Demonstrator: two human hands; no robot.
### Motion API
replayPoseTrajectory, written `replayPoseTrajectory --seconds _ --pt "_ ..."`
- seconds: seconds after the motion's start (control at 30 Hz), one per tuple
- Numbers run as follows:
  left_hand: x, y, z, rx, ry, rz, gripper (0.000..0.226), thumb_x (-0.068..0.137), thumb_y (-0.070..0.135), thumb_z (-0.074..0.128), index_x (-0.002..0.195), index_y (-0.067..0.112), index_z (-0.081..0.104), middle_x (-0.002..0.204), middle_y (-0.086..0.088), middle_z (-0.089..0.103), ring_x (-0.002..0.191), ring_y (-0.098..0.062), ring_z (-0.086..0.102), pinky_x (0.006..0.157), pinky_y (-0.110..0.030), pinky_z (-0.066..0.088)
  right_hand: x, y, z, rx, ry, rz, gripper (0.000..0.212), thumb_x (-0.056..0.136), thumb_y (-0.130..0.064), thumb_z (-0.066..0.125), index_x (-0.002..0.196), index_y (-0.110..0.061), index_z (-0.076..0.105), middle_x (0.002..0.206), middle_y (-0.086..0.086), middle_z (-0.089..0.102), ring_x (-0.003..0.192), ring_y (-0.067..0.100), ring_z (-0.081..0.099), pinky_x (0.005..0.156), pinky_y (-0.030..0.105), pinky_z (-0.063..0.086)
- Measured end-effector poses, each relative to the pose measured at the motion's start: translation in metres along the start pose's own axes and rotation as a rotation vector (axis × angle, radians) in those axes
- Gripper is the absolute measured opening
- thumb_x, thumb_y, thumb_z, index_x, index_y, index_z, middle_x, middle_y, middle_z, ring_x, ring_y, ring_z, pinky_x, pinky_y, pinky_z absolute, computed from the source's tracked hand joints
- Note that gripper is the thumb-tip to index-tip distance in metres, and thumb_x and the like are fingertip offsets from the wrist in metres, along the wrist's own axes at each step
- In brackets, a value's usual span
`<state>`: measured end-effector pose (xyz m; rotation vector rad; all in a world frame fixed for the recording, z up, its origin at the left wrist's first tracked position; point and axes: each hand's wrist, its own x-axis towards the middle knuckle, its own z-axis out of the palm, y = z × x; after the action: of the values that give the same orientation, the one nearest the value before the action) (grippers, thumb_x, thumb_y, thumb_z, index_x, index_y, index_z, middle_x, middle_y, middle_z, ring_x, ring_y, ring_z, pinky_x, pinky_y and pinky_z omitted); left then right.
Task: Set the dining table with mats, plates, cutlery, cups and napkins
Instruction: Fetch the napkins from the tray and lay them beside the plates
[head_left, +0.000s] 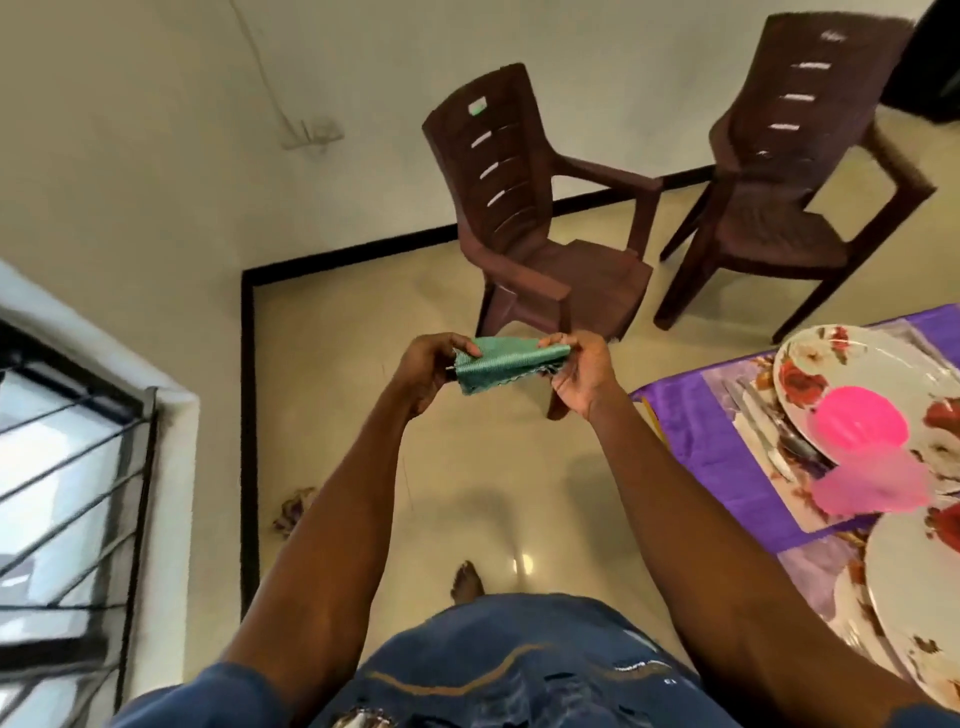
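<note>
napkin: green cloth napkin (501, 364), folded, held up in the air over the floor, well clear of the table; zigzag lower edge shows, fold count hard to tell.
left hand: left hand (431, 371) pinches the napkin's left end, thumb on top; fingertips partly buried in the cloth.
right hand: right hand (579, 371) pinches the right corner between thumb and fingers; palm faces the camera.
table: table (691, 421) at the right edge of view, purple cloth over it, mostly cut off by the frame.
mat: pale floral mat (748, 415) under the far plate, partly covered.
plates: floral plate (831, 374) at the far setting; second plate (914, 582) nearer, cut off at the right edge.
cup: pink cup (860, 423) on the far plate, motion-blurred; the paler pink smear below it can't be made out.
cutlery: cutlery (774, 431) just left of the far plate, blurred, pieces not countable.
chairs: two brown plastic chairs (540, 218) on the floor beyond the hands, right one clipped at the top.
window: barred window (62, 467) at left, blurred.
floor: small crumpled item (293, 509) near the black skirting, unidentifiable.
</note>
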<state>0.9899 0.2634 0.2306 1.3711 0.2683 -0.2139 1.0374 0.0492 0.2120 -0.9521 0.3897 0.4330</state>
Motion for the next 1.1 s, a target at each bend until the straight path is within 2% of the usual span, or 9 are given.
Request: replayPoseTrajectory --seconds 0.13,0.27,0.47,0.57,0.67,0.77,0.83,0.97,1.1 --pt "0.052 0.022 -0.012 0.107 -0.032 -0.043 0.009 0.077 0.012 0.067 0.078 0.011 0.076 0.087 -0.006 0.07 0.081 -0.021 0.065 0.071 -0.032 0.052 0.04 -0.013 0.015 -0.1 0.022 -0.062 0.026 0.087 0.001 0.053 0.07 -0.014 0.067 0.073 0.004 0.067 0.068 0.016 0.06 0.056 0.025 0.046" --pt "0.112 0.033 -0.012 0.257 -0.201 -0.137 0.04 0.087 0.004 0.066 0.124 0.017 0.06 0.092 -0.001 0.069 0.083 -0.016 0.064 0.067 -0.029 0.052 0.084 -0.029 0.017 -0.141 0.124 -0.11 0.033 0.077 0.015 0.06 0.095 -0.013 0.058 0.089 0.009 0.063 0.081 0.02 0.06 0.07 0.03 0.047" --pt "0.199 0.045 0.024 0.392 -0.519 -0.375 0.034 0.091 0.017 0.067 0.123 0.011 0.062 0.114 -0.007 0.072 0.103 -0.022 0.069 0.084 -0.031 0.055 0.144 -0.063 0.015 -0.225 0.129 -0.195 0.038 0.076 0.013 0.067 0.105 -0.011 0.057 0.093 0.006 0.063 0.083 0.02 0.064 0.074 0.03 0.054" --pt "0.246 0.048 0.047 0.344 -0.511 -0.36 0.034 0.089 0.008 0.067 0.123 0.007 0.063 0.113 -0.008 0.072 0.102 -0.022 0.07 0.082 -0.029 0.056 0.179 -0.084 0.01 -0.165 0.156 -0.201 0.026 0.083 0.0 0.07 0.105 -0.009 0.059 0.093 0.008 0.068 0.084 0.022 0.066 0.071 0.031 0.056" --pt "0.293 0.052 0.07 0.22 -0.436 -0.383 0.035 0.088 0.0 0.065 0.122 0.004 0.063 0.113 -0.011 0.072 0.1 -0.024 0.07 0.08 -0.033 0.058 0.212 -0.107 -0.001 -0.126 0.192 -0.118 0.026 0.089 -0.022 0.068 0.109 -0.006 0.065 0.102 0.014 0.071 0.093 0.026 0.064 0.081 0.039 0.05" --pt "0.336 0.055 0.094 0.117 -0.415 -0.411 0.041 0.087 -0.003 0.064 0.128 0.001 0.058 0.122 -0.018 0.067 0.112 -0.033 0.065 0.096 -0.046 0.053 0.235 -0.128 -0.016 -0.121 0.206 -0.054 0.025 0.087 -0.02 0.07 0.106 -0.004 0.067 0.111 0.018 0.071 0.097 0.029 0.065 0.095 0.045 0.052" --pt "0.362 0.057 0.114 0.113 -0.42 -0.436 0.041 0.088 -0.003 0.063 0.128 0.001 0.058 0.124 -0.021 0.065 0.114 -0.036 0.063 0.098 -0.052 0.05 0.248 -0.145 -0.026 -0.056 0.231 -0.03 0.03 0.086 -0.014 0.07 0.111 0.001 0.065 0.114 0.021 0.069 0.1 0.032 0.068 0.093 0.049 0.054" --pt "0.394 0.063 0.15 0.032 -0.424 -0.566 0.032 0.093 0.009 0.057 0.124 0.002 0.061 0.115 -0.022 0.068 0.097 -0.034 0.07 0.084 -0.049 0.056 0.257 -0.167 -0.037 0.005 0.277 -0.052 0.028 0.09 -0.006 0.064 0.116 0.003 0.064 0.107 0.017 0.072 0.092 0.027 0.072 0.072 0.032 0.059" --pt "0.432 0.062 0.193 0.052 -0.457 -0.62 0.027 0.096 0.02 0.058 0.114 0.0 0.066 0.098 -0.018 0.074 0.081 -0.028 0.073 0.069 -0.04 0.06 0.262 -0.179 -0.056 -0.035 0.341 -0.076 0.031 0.087 -0.005 0.062 0.118 -0.002 0.065 0.109 0.013 0.072 0.094 0.023 0.069 0.086 0.037 0.056"
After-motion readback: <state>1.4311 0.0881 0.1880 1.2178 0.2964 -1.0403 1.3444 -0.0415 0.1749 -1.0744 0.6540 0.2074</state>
